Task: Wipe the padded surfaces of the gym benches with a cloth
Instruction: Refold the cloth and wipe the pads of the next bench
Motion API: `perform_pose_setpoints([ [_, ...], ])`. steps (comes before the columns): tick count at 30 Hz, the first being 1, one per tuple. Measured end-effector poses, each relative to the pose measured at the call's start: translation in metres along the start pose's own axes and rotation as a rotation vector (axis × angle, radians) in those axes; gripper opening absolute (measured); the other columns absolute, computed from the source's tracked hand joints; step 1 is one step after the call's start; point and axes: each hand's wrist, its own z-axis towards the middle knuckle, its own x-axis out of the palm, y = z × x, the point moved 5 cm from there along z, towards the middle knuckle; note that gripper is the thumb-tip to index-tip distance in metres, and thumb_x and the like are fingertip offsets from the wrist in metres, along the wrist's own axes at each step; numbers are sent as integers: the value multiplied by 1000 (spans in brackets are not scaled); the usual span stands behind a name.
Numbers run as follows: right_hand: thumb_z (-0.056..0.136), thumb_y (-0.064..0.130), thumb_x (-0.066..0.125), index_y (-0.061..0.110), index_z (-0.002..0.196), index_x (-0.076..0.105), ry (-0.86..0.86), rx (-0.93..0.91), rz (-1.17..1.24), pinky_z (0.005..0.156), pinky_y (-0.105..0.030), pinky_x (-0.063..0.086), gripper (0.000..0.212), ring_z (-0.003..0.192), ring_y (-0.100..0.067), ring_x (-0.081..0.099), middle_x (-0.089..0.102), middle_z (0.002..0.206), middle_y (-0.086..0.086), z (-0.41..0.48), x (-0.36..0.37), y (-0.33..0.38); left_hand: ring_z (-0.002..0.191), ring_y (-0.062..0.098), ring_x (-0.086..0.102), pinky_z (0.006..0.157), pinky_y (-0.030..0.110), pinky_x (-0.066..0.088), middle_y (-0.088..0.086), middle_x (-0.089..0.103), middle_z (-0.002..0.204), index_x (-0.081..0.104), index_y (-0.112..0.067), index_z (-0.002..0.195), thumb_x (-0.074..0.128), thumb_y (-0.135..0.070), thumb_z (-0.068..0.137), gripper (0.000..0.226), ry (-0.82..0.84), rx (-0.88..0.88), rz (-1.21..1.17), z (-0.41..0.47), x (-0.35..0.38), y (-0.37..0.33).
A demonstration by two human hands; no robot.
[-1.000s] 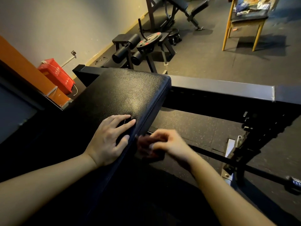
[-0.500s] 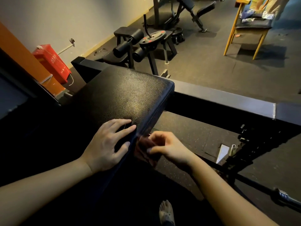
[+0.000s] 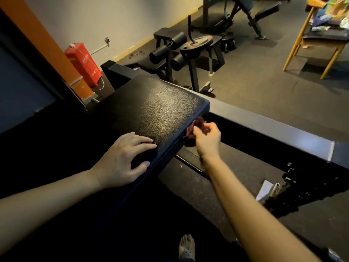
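- Right hand (image 3: 207,140) has its fingers curled round a bunched dark-red cloth (image 3: 195,125), pinching it tight. The cloth sticks out above and to the left of the knuckles.
- The cloth sits against the right side edge of the black bench pad (image 3: 151,110), just short of the pad's far corner. Looks like it touches, but blur makes contact hard to confirm.
- Left hand (image 3: 122,159) lies flat on the pad top with fingers spread and straight, gripping nothing. Its thumb is close to the pad's right edge.
- The left hand is nearer the person than the cloth grip and left of it, with the pad edge between the two hands.
- A dark metal frame beam (image 3: 273,127) runs just beyond and to the right of the gripping hand.
- The rubber floor (image 3: 255,95) lies below the grip, with a dark rail passing under the right wrist.
- A socked foot (image 3: 187,246) is well below the grip, at the bottom edge.
- Far beyond the grip is a leg machine with roller pads, carrying a weight plate (image 3: 196,42).
- A wooden chair (image 3: 309,46) stands far to the upper right of the grip.
- A red box (image 3: 83,63) sits against the wall, far to the upper left.
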Motion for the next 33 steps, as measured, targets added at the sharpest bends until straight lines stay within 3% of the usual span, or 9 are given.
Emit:
perform_pose_setpoints([
  [3, 86, 5, 74, 19, 86, 61, 312, -47, -34, 78, -34, 54, 19, 79, -16, 64, 70, 86, -10, -32, 3, 2, 118, 9, 59, 117, 31, 30, -6, 68, 122, 71, -19, 122, 56, -46, 90, 44, -104, -109, -21, 14, -7, -7],
  [6, 87, 0, 72, 8, 95, 69, 589, -21, -121, 70, -28, 54, 11, 76, -13, 65, 71, 85, -8, -46, -14, 19, 106, 14, 63, 101, 25, 37, -6, 70, 110, 73, -18, 111, 60, -39, 89, 33, -174, -203, -46, 36, -7, -17],
  [10, 84, -12, 60, 4, 112, 65, 590, 81, -278, 56, -27, 55, 33, 66, -13, 68, 71, 90, -11, -15, -55, 53, 100, 10, 61, 92, 26, 41, -10, 69, 105, 75, -19, 109, 62, -34, 86, 29, -231, -278, -99, 68, -4, -22],
  [14, 82, -8, 71, 6, 117, 54, 549, 9, -576, 53, -16, 52, 42, 72, -6, 69, 68, 94, -6, 43, -81, 90, 97, 8, 61, 89, 27, 42, -11, 68, 102, 75, -20, 107, 62, -34, 85, 28, -248, -259, -138, 99, -1, -17],
  [17, 79, -1, 78, 7, 107, 63, 469, -60, -760, 72, -27, 57, 33, 88, -17, 69, 70, 91, -8, 88, -77, 103, 96, 13, 63, 89, 31, 46, -8, 69, 101, 74, -19, 106, 62, -32, 85, 28, -220, -215, -130, 123, 3, -10],
  [21, 83, -1, 73, 10, 96, 70, 462, -94, -782, 76, -28, 59, 17, 86, -15, 70, 73, 92, -10, 119, -54, 102, 97, 13, 61, 90, 30, 42, -8, 68, 103, 73, -21, 109, 60, -35, 86, 30, -184, -177, -101, 144, 11, -3],
  [25, 81, -11, 69, 2, 112, 63, 452, -153, -715, 68, -19, 58, 34, 81, -9, 69, 68, 98, -8, 141, -31, 102, 98, 15, 62, 93, 35, 45, -7, 68, 103, 73, -19, 109, 59, -36, 86, 32, -191, -163, -94, 156, 13, 5],
  [28, 73, -1, 79, 10, 116, 57, 402, -169, -703, 91, -41, 58, 50, 103, -24, 65, 67, 110, -11, 161, -21, 99, 98, 16, 62, 94, 40, 48, -7, 67, 104, 73, -19, 109, 58, -37, 86, 32, -208, -170, -93, 162, 12, 14],
  [33, 72, -3, 78, 17, 100, 67, 530, -266, -746, 94, -47, 57, 36, 100, -22, 68, 71, 101, -5, 188, 4, 97, 104, 17, 61, 95, 42, 48, -5, 66, 110, 73, -19, 114, 60, -39, 88, 36, -254, -240, -85, 176, 10, 28],
])
